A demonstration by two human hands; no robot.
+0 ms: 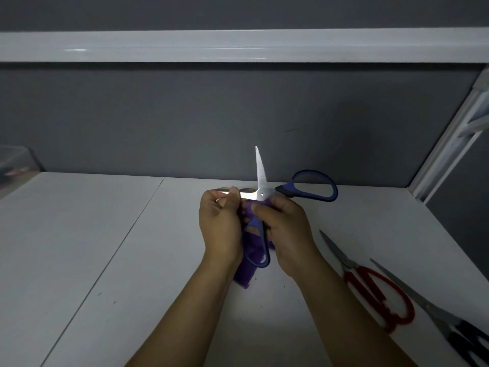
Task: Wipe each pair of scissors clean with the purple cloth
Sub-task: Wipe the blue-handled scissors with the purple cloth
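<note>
While my left hand pinches blue scissors, right hand clutching them with purple cloth, I judge red scissors, black scissors beside them unwiped.

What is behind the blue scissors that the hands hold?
The purple cloth hangs behind the blue scissors, seen through the lower handle loop. The left hand and right hand cover its upper part.

— Is it looking dim?
— Very; 1 hard glare is flashing off the blue-handled steel scissors, and the red-handled scissors are blurring near the warping right edge.
</note>
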